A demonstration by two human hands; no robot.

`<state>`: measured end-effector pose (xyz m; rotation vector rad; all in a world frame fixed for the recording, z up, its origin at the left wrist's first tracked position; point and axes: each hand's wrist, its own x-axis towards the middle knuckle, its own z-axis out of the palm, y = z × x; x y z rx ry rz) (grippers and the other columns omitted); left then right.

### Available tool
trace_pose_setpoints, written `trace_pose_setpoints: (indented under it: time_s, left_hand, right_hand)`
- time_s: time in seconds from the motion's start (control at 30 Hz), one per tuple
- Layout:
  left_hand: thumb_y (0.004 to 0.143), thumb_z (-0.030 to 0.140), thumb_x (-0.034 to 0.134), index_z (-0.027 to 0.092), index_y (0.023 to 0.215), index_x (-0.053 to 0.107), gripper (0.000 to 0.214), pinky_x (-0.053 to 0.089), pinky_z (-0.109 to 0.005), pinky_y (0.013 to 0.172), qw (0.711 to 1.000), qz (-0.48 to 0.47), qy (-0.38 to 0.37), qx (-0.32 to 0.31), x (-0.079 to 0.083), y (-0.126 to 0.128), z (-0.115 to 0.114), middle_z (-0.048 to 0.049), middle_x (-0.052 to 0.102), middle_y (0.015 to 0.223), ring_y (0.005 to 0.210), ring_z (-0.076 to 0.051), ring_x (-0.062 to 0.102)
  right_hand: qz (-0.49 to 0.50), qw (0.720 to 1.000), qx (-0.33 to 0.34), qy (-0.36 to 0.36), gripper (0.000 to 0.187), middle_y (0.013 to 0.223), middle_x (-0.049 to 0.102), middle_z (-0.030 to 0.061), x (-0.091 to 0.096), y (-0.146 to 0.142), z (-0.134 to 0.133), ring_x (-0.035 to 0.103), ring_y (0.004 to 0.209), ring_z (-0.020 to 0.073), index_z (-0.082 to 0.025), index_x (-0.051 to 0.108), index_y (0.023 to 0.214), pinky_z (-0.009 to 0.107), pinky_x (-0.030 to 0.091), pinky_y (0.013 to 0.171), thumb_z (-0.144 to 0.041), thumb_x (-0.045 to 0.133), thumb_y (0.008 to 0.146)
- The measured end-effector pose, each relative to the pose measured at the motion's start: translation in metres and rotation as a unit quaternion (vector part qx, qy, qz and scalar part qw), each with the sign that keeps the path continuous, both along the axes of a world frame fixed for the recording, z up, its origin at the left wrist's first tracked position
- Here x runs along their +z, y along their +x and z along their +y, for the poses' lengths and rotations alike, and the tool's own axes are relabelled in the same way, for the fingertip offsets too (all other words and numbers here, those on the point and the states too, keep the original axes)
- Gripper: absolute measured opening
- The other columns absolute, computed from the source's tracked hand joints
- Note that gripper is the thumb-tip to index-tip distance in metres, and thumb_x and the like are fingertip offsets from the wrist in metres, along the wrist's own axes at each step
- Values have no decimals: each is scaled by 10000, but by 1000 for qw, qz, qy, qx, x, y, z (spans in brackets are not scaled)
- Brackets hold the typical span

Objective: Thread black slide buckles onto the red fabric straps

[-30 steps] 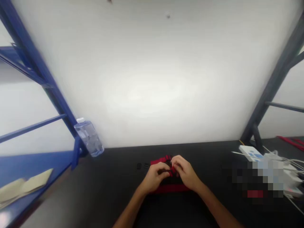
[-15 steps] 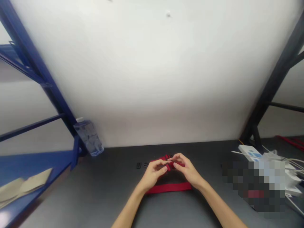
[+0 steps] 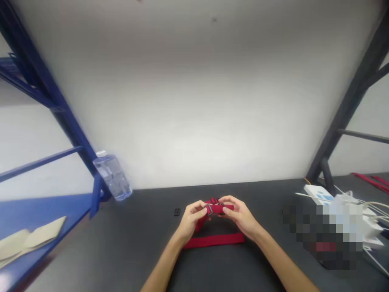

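Note:
Red webbing strap [image 3: 218, 209] is stretched between my two hands above the dark tabletop. My left hand [image 3: 192, 219] pinches it beside a dark slide buckle [image 3: 209, 209] threaded on the strap. With thumb and fingers, my right hand [image 3: 238, 213] grips the strap's right part. Another stretch of red strap [image 3: 214, 240] lies flat on the table, nearer to me, below both hands. Behind the fingers more red strap with black pieces shows, partly hidden. A loose black slide buckle [image 3: 177, 211] rests on the table, left of my left hand.
A clear plastic bottle [image 3: 113, 176] leans by the blue post at the left. White boxes and cables [image 3: 372, 223] lie at the right beside a blurred-out dark object [image 3: 328, 239]. Beige pads [image 3: 45, 235] sit on the blue shelf [image 3: 33, 207]. A white wall stands behind.
My hands have drawn apart slightly and turned the strap, so its flat face and the slide buckle now show between them. The strap on the table stays in about the same place.

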<state>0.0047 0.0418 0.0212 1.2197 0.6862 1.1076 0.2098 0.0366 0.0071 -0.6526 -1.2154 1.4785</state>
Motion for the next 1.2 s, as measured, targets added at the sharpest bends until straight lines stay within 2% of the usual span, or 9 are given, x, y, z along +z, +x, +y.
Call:
trace_pose_setpoints:
  time_s: [0.27, 0.4, 0.6, 0.73, 0.93, 1.07, 1.2]
  left_hand:
    - [770, 272, 708, 131, 705, 634, 172, 447, -258, 643, 999, -25, -5, 19, 3, -1, 0, -52, 669, 719, 644, -159, 597]
    - [742, 258, 716, 129, 664, 625, 177, 450, -264, 646, 998, -45, -1, 37, 6, -3, 1, -68, 684, 778, 668, -169, 606]
    - [732, 223, 707, 126, 660, 617, 150, 450, -276, 658, 999, -44, -1, 27, 7, -3, 1, -68, 689, 752, 662, -175, 610]
    - [714, 186, 695, 126, 647, 608, 125, 448, -270, 644, 999, -39, -4, 36, 6, -2, 0, -81, 714, 836, 645, -165, 616]
    - [679, 155, 670, 127, 638, 595, 90, 466, -290, 655, 999, -40, -8, 8, 1, 3, -2, -85, 719, 847, 648, -189, 652]
    - [676, 157, 652, 138, 645, 567, 93, 471, -294, 631, 998, -48, -13, 37, 3, 2, -1, -72, 720, 821, 631, -200, 665]
    - [693, 177, 621, 144, 639, 548, 96, 474, -290, 627, 994, -72, -3, 87, 9, -6, 1, -62, 717, 805, 633, -191, 660]
  right_hand:
    - [-20, 999, -46, -6, 340, 937, 700, 56, -4, 4, 4, 659, 877, 224, -210, 643, 990, 365, 521, 805, -313, 802, 708]
    - [-45, 996, -76, -7, 369, 886, 699, 46, -8, 7, 7, 659, 815, 206, -197, 652, 956, 340, 518, 774, -301, 840, 656]
    - [-69, 989, -131, -21, 354, 792, 674, 22, -10, 8, 9, 635, 728, 173, -177, 662, 875, 300, 514, 702, -308, 863, 615]
    - [-42, 988, -137, -52, 391, 774, 679, 29, -9, 8, 10, 651, 710, 194, -173, 661, 864, 326, 541, 675, -326, 877, 577]
    - [-2, 987, -121, -103, 429, 837, 722, 72, -6, 9, 9, 685, 739, 207, -152, 711, 913, 330, 559, 682, -327, 886, 562]
    - [-37, 989, -118, -78, 436, 855, 746, 92, -4, 13, 10, 694, 752, 225, -149, 742, 935, 347, 560, 701, -347, 875, 569]
    - [-142, 980, -137, -2, 384, 909, 757, 100, -11, 32, 19, 696, 835, 261, -165, 753, 947, 401, 554, 787, -331, 831, 609]
